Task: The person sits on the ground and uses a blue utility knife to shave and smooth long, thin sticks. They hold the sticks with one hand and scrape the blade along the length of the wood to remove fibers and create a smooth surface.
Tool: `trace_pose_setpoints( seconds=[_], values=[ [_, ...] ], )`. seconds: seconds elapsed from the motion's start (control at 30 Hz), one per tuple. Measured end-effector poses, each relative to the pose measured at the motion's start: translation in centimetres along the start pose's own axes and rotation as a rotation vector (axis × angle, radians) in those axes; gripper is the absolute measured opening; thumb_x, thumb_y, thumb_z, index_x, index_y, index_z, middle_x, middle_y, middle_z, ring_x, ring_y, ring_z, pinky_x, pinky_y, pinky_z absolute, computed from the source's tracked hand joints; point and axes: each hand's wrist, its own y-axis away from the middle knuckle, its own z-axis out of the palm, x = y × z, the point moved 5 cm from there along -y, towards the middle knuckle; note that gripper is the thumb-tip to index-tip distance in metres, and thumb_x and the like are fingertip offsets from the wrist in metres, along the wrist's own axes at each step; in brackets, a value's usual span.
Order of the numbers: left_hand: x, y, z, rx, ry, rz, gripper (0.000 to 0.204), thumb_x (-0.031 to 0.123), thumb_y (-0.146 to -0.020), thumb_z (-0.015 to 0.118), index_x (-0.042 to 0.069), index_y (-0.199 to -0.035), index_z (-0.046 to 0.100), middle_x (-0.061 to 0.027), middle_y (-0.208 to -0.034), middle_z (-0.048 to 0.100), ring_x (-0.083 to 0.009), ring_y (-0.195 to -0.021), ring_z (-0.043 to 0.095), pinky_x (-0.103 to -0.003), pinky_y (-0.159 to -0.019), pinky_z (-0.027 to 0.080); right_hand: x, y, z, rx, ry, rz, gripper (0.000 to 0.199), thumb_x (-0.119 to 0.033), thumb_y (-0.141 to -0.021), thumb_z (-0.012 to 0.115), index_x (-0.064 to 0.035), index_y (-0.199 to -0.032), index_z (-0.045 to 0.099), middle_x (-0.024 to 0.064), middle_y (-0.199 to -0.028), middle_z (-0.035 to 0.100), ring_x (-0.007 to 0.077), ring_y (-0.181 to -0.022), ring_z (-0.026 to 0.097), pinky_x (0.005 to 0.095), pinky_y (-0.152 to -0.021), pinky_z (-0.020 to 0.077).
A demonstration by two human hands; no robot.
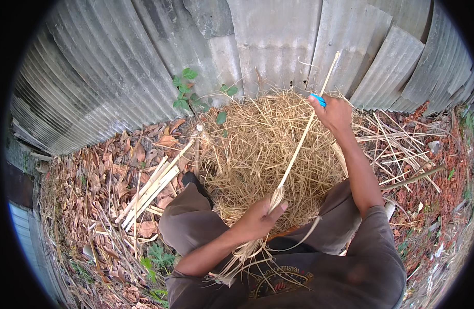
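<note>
A long, thin pale stick (298, 149), like split bamboo, slants from my lap up toward the metal wall. My left hand (258, 217) is closed round its lower end, where thin peeled strips (246, 257) bunch together and trail over my shirt. My right hand (336, 114) grips a knife by its blue handle (318, 100). The knife's grey blade (302, 92) points left and lies across the upper part of the stick. Whether the edge is cutting into it I cannot tell.
A heap of straw-like shavings (257, 149) fills the ground between my legs. Split pale sticks (153, 190) lie on dry leaves at left, and more thin sticks (402, 144) at right. Corrugated metal sheets (278, 46) stand just ahead, with a green plant (183, 90) before them.
</note>
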Motion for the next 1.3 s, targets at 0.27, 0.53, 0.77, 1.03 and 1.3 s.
trace_pose_setpoints(
  seconds=[0.27,0.53,0.77,1.03,1.3],
  values=[
    [0.9,1.4,-0.9,0.04,0.551,-0.409,0.027,0.028,-0.099,0.051,0.011,-0.079,0.043,0.0054,-0.054,0.033,-0.005,-0.041,0.031,-0.023,-0.038,0.028,-10.7,9.9,-3.1,-0.045,-0.323,-0.551,0.072,-0.08,-0.073,0.051,-0.0115,-0.049,0.049,0.0032,-0.042,0.045,0.0206,-0.035,0.048,0.0363,-0.037,0.0371],
    [0.7,1.8,0.6,0.075,0.756,-0.392,0.034,0.031,-0.098,0.052,0.011,-0.074,0.039,0.0049,-0.054,0.033,-0.0061,-0.038,0.028,-0.023,-0.035,0.024,-10.4,10.5,-3.9,-0.055,-0.282,-0.567,0.07,-0.078,-0.073,0.054,-0.012,-0.048,0.049,0.0031,-0.04,0.045,0.0208,-0.034,0.048,0.0351,-0.037,0.0379],
    [1.2,3.6,2.4,0.115,0.601,-0.424,0.032,0.031,-0.099,0.052,0.012,-0.077,0.039,0.0058,-0.056,0.035,-0.0044,-0.043,0.032,-0.022,-0.039,0.028,-6.3,7.2,-2.9,-0.053,-0.192,-0.282,0.074,-0.081,-0.075,0.047,-0.0114,-0.049,0.053,0.0043,-0.04,0.046,0.0197,-0.035,0.049,0.0352,-0.036,0.038],
    [1.2,3.4,0.6,0.28,-0.053,0.017,0.018,0.022,-0.099,0.051,0.005,-0.092,0.049,0.0015,-0.06,0.043,-0.0082,-0.051,0.04,-0.027,-0.047,0.035,-10.7,12.0,-3.8,0.002,-0.31,-0.593,0.074,-0.081,-0.074,0.047,-0.0124,-0.048,0.052,0.0043,-0.041,0.047,0.0206,-0.034,0.05,0.0355,-0.037,0.0393],
    [1.1,4.5,1.8,0.238,-0.135,-0.066,0.018,0.02,-0.099,0.05,0.002,-0.101,0.051,0.0027,-0.065,0.044,-0.0054,-0.055,0.042,-0.025,-0.05,0.036,-5.7,7.1,-3.6,0.12,-0.198,-0.361,0.073,-0.079,-0.071,0.054,-0.0116,-0.046,0.051,0.0019,-0.037,0.043,0.0178,-0.031,0.046,0.0322,-0.034,0.0353]
  ],
)
